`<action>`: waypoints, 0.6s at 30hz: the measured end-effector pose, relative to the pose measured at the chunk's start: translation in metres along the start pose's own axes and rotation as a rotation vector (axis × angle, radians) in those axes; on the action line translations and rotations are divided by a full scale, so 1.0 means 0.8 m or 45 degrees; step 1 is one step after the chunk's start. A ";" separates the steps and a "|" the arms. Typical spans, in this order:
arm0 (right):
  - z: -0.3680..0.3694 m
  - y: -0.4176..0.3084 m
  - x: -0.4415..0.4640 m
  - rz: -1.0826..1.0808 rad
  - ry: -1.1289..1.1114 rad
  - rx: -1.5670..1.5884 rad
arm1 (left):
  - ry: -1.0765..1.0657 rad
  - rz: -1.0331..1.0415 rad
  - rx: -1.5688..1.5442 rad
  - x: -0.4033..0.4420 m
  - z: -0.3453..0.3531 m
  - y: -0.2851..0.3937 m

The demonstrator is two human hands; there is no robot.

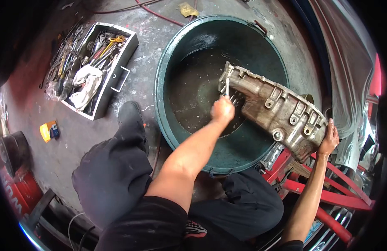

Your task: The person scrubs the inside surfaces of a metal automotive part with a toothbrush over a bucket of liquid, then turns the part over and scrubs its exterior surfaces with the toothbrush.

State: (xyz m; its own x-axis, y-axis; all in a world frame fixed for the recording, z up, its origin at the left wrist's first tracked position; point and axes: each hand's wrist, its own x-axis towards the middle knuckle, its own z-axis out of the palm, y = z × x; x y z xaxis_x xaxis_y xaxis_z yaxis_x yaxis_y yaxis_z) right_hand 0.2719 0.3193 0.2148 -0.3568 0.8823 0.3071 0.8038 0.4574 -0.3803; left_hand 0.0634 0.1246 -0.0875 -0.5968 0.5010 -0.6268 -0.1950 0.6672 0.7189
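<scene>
The person's left hand (223, 109) is curled in a fist around a slim, pale-tipped tool (227, 86); its exact kind is hard to make out. The right hand (329, 140) clasps the right end of a large, grimy metal casting (281, 108), which is ribbed and dotted with bolt holes. The casting is tilted over the right side of a round green tub (161, 83), its other end beside the tool. Murky liquid (193, 96) covers the tub's bottom. A red metal frame (327, 196) stands at right. Leftward, on the concrete floor (147, 37), sits a box (117, 75) of wrenches with a white cloth (85, 87).
</scene>
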 end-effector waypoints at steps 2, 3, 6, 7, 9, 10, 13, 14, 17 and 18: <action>0.002 -0.003 -0.010 -0.032 0.008 -0.068 | 0.000 0.262 -0.016 -0.028 0.022 0.013; 0.004 -0.013 -0.012 -0.042 0.038 -0.045 | -0.002 0.249 0.033 -0.025 0.018 0.013; 0.003 0.018 -0.008 -0.397 0.082 -0.267 | 0.071 -0.039 -0.102 0.011 0.002 0.006; 0.005 0.001 -0.008 0.022 0.038 -0.041 | 0.083 0.134 -0.195 0.001 0.018 0.003; 0.006 0.018 -0.006 -0.107 0.023 -0.130 | -0.018 0.185 -0.012 -0.028 0.013 0.019; 0.000 0.030 -0.004 -0.247 -0.006 -0.242 | -0.050 0.164 0.044 -0.034 0.009 0.018; 0.005 0.026 -0.007 -0.150 0.017 -0.227 | -0.013 0.055 0.164 0.025 -0.015 -0.008; 0.007 0.025 -0.013 0.086 0.074 -0.011 | 0.056 0.118 0.181 0.026 -0.026 0.001; -0.002 0.047 -0.017 -0.242 0.064 -0.402 | 0.187 0.351 0.382 0.057 -0.043 0.030; 0.003 0.037 -0.015 -0.112 0.079 -0.211 | 0.174 0.386 0.465 0.067 -0.052 0.034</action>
State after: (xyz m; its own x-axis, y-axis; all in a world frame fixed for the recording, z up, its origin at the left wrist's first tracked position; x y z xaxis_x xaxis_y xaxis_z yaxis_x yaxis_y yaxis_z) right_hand 0.2990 0.3229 0.1977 -0.4036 0.8287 0.3877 0.8399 0.5037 -0.2024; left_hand -0.0060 0.1466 -0.0894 -0.6860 0.6418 -0.3428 0.2744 0.6646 0.6950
